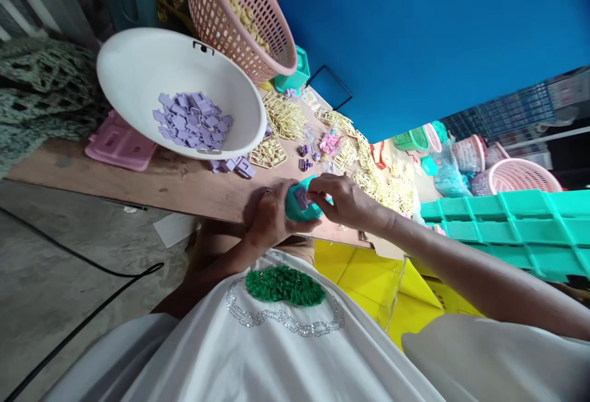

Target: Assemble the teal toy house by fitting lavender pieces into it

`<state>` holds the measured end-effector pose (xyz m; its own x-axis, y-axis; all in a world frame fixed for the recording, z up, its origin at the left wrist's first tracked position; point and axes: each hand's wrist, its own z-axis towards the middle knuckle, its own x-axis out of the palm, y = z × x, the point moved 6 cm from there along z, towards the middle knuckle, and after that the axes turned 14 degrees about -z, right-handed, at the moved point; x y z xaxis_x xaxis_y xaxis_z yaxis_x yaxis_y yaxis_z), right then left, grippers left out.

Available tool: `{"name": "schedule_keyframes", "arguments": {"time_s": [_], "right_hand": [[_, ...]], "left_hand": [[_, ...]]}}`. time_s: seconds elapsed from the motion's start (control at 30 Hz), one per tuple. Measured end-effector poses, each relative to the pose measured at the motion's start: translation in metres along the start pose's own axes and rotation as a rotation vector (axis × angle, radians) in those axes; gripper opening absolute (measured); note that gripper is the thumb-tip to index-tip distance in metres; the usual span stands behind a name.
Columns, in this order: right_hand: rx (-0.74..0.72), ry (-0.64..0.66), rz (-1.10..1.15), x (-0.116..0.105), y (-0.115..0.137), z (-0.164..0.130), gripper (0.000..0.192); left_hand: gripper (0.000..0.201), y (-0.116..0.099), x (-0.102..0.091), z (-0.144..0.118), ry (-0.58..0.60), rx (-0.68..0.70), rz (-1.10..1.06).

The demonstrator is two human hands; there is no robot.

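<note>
My left hand [273,212] is wrapped round a teal plastic piece [295,208] at the table's front edge. A small purple plastic part [303,198] sits at the top of the teal piece. The fingers of my right hand [338,198] are pinched together at that purple part, touching it. Where the two plastic parts meet is partly covered by my fingers. Just beyond my hands lie a few small purple pieces [305,164]. A white bowl [138,61] to the left holds many flat purple parts [191,120], and more purple parts [237,166] lie beside it.
Cream plastic frames [286,116] are spread over the wooden table [193,190]. Behind the bowl leans a pink basket [221,27] with cream pieces. A pink plastic lid [120,144] lies under the bowl's left side. Teal crates [507,227] stand right; a large blue panel [437,33] rises behind.
</note>
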<state>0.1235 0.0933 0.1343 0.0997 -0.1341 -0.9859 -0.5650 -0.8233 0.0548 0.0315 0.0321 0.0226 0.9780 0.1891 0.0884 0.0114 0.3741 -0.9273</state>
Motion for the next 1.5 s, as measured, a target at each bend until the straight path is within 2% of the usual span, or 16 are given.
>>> {"name": "schedule_keyframes", "arguments": {"time_s": [0.13,0.23,0.33,0.47,0.67,0.93,1.17,1.5], "right_hand": [[0.052,0.102,0.123,0.001,-0.013,0.000,0.016],[0.053,0.155,0.192,-0.005,-0.014,0.003,0.020],[0.188,0.222,0.395,-0.006,-0.022,0.005,0.028],[0.383,0.313,0.711,0.006,-0.033,0.002,0.039],[0.428,0.403,0.933,0.020,-0.036,-0.001,0.046],[0.471,0.408,0.970,0.022,-0.033,0.001,0.051],[0.508,0.331,0.893,0.019,-0.030,-0.001,0.050],[0.523,0.355,0.758,0.016,-0.027,0.006,0.035]], "left_hand": [[0.081,-0.002,0.000,0.000,0.010,0.002,0.021],[0.081,-0.002,0.000,0.000,0.012,-0.011,0.051],[0.081,0.000,0.000,0.000,0.018,-0.054,0.082],[0.082,0.000,-0.001,-0.001,0.028,-0.049,0.072],[0.080,-0.001,-0.001,0.000,0.041,-0.057,0.055],[0.077,0.000,0.000,0.000,0.052,-0.059,0.044],[0.078,0.002,0.001,0.000,0.057,-0.075,0.044],[0.079,0.001,0.001,0.001,0.051,-0.058,0.013]]}}
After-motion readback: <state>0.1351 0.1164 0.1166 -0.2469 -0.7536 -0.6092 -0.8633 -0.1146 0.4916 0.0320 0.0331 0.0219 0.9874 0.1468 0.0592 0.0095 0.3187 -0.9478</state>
